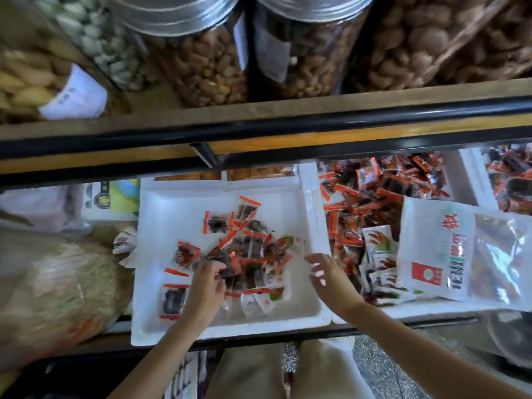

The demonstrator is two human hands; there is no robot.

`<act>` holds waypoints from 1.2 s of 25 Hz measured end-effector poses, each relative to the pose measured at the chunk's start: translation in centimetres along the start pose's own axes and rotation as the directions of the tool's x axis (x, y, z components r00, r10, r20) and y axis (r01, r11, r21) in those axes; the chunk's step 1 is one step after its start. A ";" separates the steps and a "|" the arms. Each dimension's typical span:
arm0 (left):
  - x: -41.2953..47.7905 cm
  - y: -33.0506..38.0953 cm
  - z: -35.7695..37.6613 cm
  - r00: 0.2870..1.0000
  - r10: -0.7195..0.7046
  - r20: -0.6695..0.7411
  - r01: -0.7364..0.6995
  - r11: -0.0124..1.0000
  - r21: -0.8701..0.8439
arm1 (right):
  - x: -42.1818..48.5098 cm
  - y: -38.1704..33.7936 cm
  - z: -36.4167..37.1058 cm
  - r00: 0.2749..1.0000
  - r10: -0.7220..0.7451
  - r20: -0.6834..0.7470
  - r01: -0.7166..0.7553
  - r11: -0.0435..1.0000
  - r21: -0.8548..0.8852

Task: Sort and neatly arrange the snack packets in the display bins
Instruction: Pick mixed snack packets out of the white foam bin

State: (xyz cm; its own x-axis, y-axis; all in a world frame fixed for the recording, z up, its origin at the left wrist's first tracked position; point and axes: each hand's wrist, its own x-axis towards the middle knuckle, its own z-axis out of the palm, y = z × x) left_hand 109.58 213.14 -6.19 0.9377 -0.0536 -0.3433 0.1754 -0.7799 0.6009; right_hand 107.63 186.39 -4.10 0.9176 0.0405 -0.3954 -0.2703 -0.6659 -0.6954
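A white foam bin (161,214) sits in front of me with several small red-edged snack packets (247,249) heaped in its middle. My left hand (205,286) reaches into the heap, its fingers curled onto the dark packets; whether it grips one I cannot tell. My right hand (328,276) hovers over the bin's right wall with fingers spread and nothing in it. The neighbouring foam bin (309,180) on the right holds a dense pile of red packets (383,191).
A large white and clear bag (449,249) lies over the right bin. Tall jars of nuts (201,61) stand on the shelf above, behind a black rail (259,125). A big sack (57,286) fills the left side.
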 end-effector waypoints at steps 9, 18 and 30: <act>3.9 -2.0 -1.1 0.976 0.047 0.210 -0.130 0.907 0.401 | 5.8 -3.9 6.5 0.999 0.013 0.040 0.007 0.892 -0.452; 2.7 -3.2 -1.3 0.958 0.131 0.256 -0.243 0.845 0.476 | 6.1 -4.3 6.8 0.980 0.197 0.029 -0.196 0.980 -0.040; 3.6 -2.1 -4.3 0.952 0.237 -0.194 -0.212 0.967 0.139 | 4.6 -5.3 5.3 0.957 0.099 0.272 -0.071 0.991 -0.111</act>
State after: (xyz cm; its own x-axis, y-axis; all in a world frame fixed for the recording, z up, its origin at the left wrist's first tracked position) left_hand 113.91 217.30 -5.61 0.9925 -0.1143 -0.0442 -0.0709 -0.8297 0.5536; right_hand 111.79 194.06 -5.37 0.7724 0.1750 -0.6105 -0.3010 -0.7455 -0.5946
